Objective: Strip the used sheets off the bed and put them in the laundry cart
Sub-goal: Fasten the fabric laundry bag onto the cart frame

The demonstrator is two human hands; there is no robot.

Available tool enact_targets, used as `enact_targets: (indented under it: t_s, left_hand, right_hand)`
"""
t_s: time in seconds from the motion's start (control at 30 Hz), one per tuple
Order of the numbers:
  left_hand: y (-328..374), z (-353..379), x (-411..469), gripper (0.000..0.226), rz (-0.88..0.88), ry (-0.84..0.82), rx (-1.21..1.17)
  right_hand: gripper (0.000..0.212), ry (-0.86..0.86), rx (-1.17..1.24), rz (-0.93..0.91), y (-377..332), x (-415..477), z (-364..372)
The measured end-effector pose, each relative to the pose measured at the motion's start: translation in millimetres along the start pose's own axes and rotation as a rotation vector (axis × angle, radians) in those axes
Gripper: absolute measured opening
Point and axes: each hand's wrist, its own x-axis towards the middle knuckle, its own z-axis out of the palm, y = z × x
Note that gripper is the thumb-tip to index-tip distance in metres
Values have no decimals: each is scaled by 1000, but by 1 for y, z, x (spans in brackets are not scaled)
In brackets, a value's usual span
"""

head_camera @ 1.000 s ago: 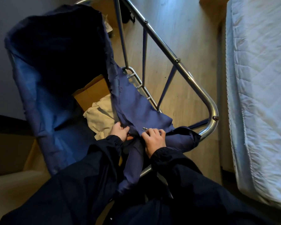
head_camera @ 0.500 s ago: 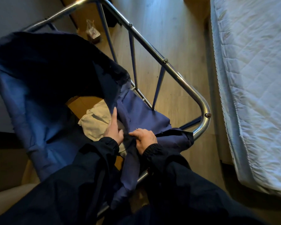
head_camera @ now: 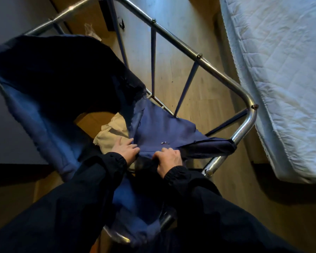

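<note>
The laundry cart has a chrome tube frame (head_camera: 204,64) and a blue fabric bag (head_camera: 162,128) hanging loose inside it. A cream-coloured sheet (head_camera: 109,132) lies bunched low in the bag's opening. My left hand (head_camera: 125,149) grips the blue fabric at the near edge, fingers lying partly on the sheet. My right hand (head_camera: 169,157) is curled round a fold of the same blue fabric just to the right. The bed's white quilted mattress (head_camera: 281,73) lies bare at the right.
Light wooden floor (head_camera: 186,52) shows through the cart frame. A small clear plastic wrapper (head_camera: 89,31) lies on the floor beyond the cart. A dark wall and skirting run along the left. A narrow floor strip separates cart and bed.
My left hand went from a raised, pointing pose back down onto the fabric edge. My right hand has closed more firmly on the bag fabric. The camera has tilted, showing more of the frame.
</note>
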Motion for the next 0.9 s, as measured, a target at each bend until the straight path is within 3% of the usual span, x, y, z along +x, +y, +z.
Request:
enact_targets:
  t_s: [0.07,0.23,0.4,0.5,0.67,0.77,0.9]
  left_hand:
    - [-10,14,-12,40,62,31,-7]
    - [-44,30,-42,47,208,142,-119]
    - [-79,44,-85,69,349,288,-253]
    - [-95,59,-117,62,377,297,-163]
    - [-120,91,-151,46,290,403,-8]
    - [-126,102,-158,52,209,340,59]
    - [-119,102,-158,54,115,271,125]
  right_hand:
    - [28,74,-6,89,-14,-5,15]
    - [38,71,76,275,-52,-20,38]
    - [34,90,280,176,-116,-55,67]
    - [32,105,299,97,-148,-72,86]
    - [43,90,273,47,-181,-88,108]
    - [52,90,148,47,-189,-93,115]
    - [49,129,57,29,-188,-97,120]
